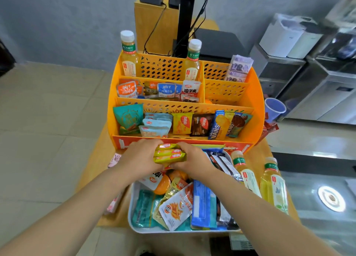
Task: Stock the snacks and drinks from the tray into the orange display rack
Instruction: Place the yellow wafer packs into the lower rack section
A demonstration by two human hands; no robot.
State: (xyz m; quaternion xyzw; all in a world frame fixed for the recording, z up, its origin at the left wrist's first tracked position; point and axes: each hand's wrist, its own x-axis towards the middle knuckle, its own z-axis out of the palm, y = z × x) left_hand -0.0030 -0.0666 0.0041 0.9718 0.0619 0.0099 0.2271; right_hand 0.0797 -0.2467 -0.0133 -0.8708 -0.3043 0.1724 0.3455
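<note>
A small stack of yellow-green wafer packs (170, 153) is held between my left hand (142, 157) and my right hand (189, 159), just above the far end of the white tray (133, 203) and in front of the orange display rack (256, 109). The tray is full of mixed snack pouches (176, 207). The rack's front row holds wafer and biscuit packs, its middle row small fish snack pouches, and its back row two tea bottles (129, 55) and a purple pack (239, 68). Two more tea bottles (274, 184) stand right of the tray.
A purple paper cup (274, 109) sits right of the rack, with red sachets (269, 129) beside it. Pink packs (114, 160) lie left of the tray. Behind the rack are a black stand with cables and a wooden box. Steel counters fill the right side.
</note>
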